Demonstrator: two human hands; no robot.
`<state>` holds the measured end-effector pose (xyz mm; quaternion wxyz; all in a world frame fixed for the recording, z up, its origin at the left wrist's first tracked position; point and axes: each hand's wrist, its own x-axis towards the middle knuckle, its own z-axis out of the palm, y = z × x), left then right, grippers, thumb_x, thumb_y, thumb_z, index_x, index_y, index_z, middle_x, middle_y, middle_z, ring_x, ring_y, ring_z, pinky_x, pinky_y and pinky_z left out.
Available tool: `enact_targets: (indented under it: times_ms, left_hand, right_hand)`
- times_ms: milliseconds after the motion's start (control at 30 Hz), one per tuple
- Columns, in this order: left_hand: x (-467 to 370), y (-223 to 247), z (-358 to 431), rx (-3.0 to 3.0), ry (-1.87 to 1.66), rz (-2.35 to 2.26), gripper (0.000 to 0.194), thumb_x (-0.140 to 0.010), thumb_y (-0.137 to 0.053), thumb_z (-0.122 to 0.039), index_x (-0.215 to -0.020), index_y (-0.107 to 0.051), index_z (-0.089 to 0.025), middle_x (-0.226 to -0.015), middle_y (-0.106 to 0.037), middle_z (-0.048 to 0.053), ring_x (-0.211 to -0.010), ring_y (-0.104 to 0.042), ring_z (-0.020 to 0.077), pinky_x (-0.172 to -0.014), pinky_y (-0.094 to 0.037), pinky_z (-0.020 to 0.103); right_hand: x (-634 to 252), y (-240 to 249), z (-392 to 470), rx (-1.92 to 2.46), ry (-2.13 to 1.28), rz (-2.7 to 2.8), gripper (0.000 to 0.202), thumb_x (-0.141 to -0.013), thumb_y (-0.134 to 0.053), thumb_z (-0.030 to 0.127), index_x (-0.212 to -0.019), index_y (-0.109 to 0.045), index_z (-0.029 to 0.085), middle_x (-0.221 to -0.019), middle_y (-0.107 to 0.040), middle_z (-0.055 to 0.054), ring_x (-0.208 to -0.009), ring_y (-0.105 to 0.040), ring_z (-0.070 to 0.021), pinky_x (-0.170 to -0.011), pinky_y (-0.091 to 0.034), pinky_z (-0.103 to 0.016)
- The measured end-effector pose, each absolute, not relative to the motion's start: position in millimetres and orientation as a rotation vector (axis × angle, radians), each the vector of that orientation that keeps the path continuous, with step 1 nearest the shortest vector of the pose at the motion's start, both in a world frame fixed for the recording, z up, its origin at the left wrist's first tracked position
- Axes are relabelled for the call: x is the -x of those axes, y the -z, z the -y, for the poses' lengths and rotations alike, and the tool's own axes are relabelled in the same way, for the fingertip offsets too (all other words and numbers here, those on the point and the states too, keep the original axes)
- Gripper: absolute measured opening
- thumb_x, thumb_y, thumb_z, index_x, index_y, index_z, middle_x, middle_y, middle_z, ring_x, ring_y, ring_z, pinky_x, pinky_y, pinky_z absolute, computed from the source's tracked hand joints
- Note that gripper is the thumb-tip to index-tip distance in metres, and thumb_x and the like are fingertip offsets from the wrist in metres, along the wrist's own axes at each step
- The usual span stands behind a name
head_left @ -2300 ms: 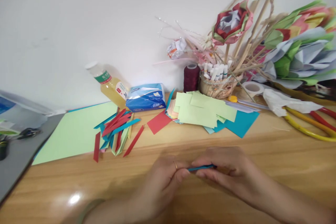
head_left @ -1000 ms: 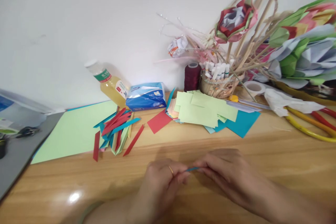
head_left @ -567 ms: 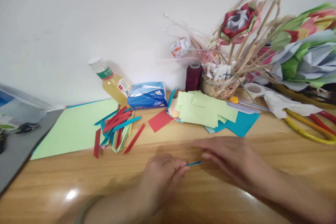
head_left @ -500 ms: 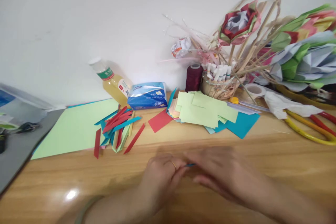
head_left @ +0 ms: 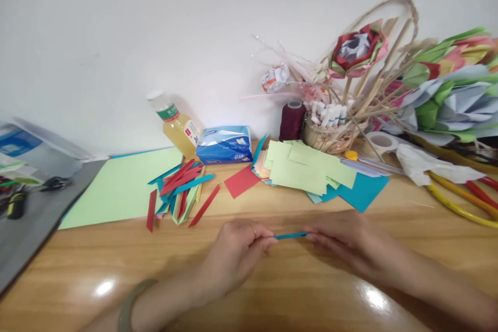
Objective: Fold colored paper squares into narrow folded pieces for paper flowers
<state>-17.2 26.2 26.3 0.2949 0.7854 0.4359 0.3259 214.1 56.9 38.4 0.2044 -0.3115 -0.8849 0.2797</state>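
Note:
A narrow blue paper strip (head_left: 291,236) is stretched between my two hands, low over the wooden table (head_left: 218,311). My left hand (head_left: 243,249) pinches its left end between thumb and fingers. At the right end, my right hand (head_left: 342,236) grips it with thumb and fingertips. Beyond my left hand lies a loose pile of folded red, blue and green strips (head_left: 181,187). Light green paper pieces (head_left: 298,168) are stacked beyond my right hand, over blue sheets (head_left: 365,189), with a red piece (head_left: 241,180) to their left.
Along the wall stand a bottle (head_left: 177,124), a tissue pack (head_left: 224,144), a thread spool (head_left: 291,121) and a basket (head_left: 330,135) of white sticks. Paper flowers (head_left: 462,98) and yellow handles (head_left: 455,205) are at the right. Green sheets (head_left: 116,192) lie left, beside a grey mat (head_left: 50,218).
My hands have moved apart, and more of the blue strip now shows between them. The view has shifted slightly, with the objects sitting a little lower and further right.

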Motion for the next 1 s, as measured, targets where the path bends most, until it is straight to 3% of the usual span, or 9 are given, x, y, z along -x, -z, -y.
enact_targets:
  times_ms: [300,467,533,633,667,700,733,800,1000]
  left_hand:
    - [20,-33,-28,-2.183,-0.845,-1.084,0.022,-0.089,-0.053,-0.023,-0.071,-0.064,-0.016,-0.056,-0.062,-0.001,-0.049,-0.055,0.0089,-0.052,-0.042,0.016]
    - [48,-40,-35,-2.109,-0.852,-1.278,0.03,-0.088,-0.052,-0.025,-0.059,-0.056,-0.017,-0.052,-0.057,-0.004,-0.045,-0.049,0.008,-0.045,-0.037,0.016]
    - [55,-47,-37,-2.051,-0.936,-1.399,0.029,-0.09,-0.049,-0.026,-0.064,-0.057,-0.017,-0.053,-0.058,-0.003,-0.046,-0.051,0.0094,-0.045,-0.039,0.017]
    - [48,-55,-34,-2.242,-1.058,-1.272,0.02,-0.091,-0.049,-0.033,-0.091,-0.062,-0.018,-0.09,-0.069,0.005,-0.081,-0.064,0.0168,-0.07,-0.05,0.026]
    - [42,-55,-32,-2.345,-1.004,-1.183,0.029,-0.089,-0.052,-0.039,-0.106,-0.059,-0.017,-0.104,-0.067,0.009,-0.092,-0.062,0.0199,-0.077,-0.05,0.03]
    - [36,-54,-29,-2.415,-0.939,-1.117,0.036,-0.087,-0.055,-0.043,-0.112,-0.058,-0.017,-0.102,-0.068,0.009,-0.09,-0.063,0.0202,-0.075,-0.05,0.029]
    - [31,-51,-26,-2.472,-0.852,-1.04,0.032,-0.09,-0.052,-0.04,-0.11,-0.059,-0.017,-0.09,-0.07,0.007,-0.078,-0.064,0.0177,-0.069,-0.051,0.027]
    - [22,-46,-21,-2.525,-0.823,-0.962,0.027,-0.096,-0.04,-0.028,-0.094,-0.066,-0.019,-0.069,-0.068,0.001,-0.056,-0.059,0.0133,-0.056,-0.047,0.022]
    - [22,-47,-18,-2.478,-0.744,-1.123,0.027,-0.095,-0.043,-0.028,-0.084,-0.065,-0.017,-0.068,-0.065,0.002,-0.061,-0.061,0.0129,-0.057,-0.048,0.021]
  right_hand:
    - [-217,-45,-61,0.855,-1.103,2.369,0.037,-0.094,-0.037,0.036,-0.073,-0.061,0.017,-0.059,-0.061,-0.001,-0.05,-0.053,-0.0094,-0.05,-0.04,-0.019]
    - [-244,-43,-75,1.124,-1.042,2.194,0.037,-0.09,-0.045,0.044,-0.072,-0.063,0.017,-0.057,-0.06,-0.001,-0.051,-0.056,-0.0116,-0.049,-0.041,-0.021]
    - [-246,-42,-77,1.203,-0.992,2.126,0.038,-0.089,-0.046,0.046,-0.072,-0.063,0.017,-0.057,-0.06,-0.001,-0.05,-0.054,-0.0119,-0.049,-0.041,-0.022]
    - [-230,-40,-67,1.058,-0.942,2.271,0.032,-0.091,-0.044,0.038,-0.083,-0.067,0.017,-0.063,-0.063,-0.002,-0.056,-0.056,-0.0122,-0.052,-0.04,-0.022]
    - [-222,-39,-62,0.985,-0.92,2.321,0.03,-0.091,-0.043,0.034,-0.083,-0.067,0.017,-0.068,-0.066,-0.003,-0.058,-0.056,-0.0121,-0.054,-0.04,-0.022]
    - [-214,-38,-56,0.949,-0.889,2.357,0.03,-0.091,-0.043,0.03,-0.081,-0.067,0.017,-0.069,-0.066,-0.003,-0.058,-0.056,-0.0119,-0.054,-0.039,-0.022]
    - [-208,-36,-51,0.931,-0.868,2.362,0.03,-0.091,-0.043,0.028,-0.076,-0.066,0.017,-0.062,-0.063,-0.001,-0.053,-0.053,-0.0107,-0.05,-0.036,-0.021]
    - [-201,-34,-44,0.919,-0.845,2.368,0.033,-0.09,-0.042,0.025,-0.068,-0.064,0.016,-0.055,-0.059,0.0,-0.048,-0.048,-0.0096,-0.046,-0.033,-0.02]
    - [-204,-35,-43,0.923,-0.811,2.369,0.028,-0.089,-0.043,0.024,-0.07,-0.063,0.017,-0.056,-0.06,0.002,-0.049,-0.051,-0.0092,-0.047,-0.036,-0.019]
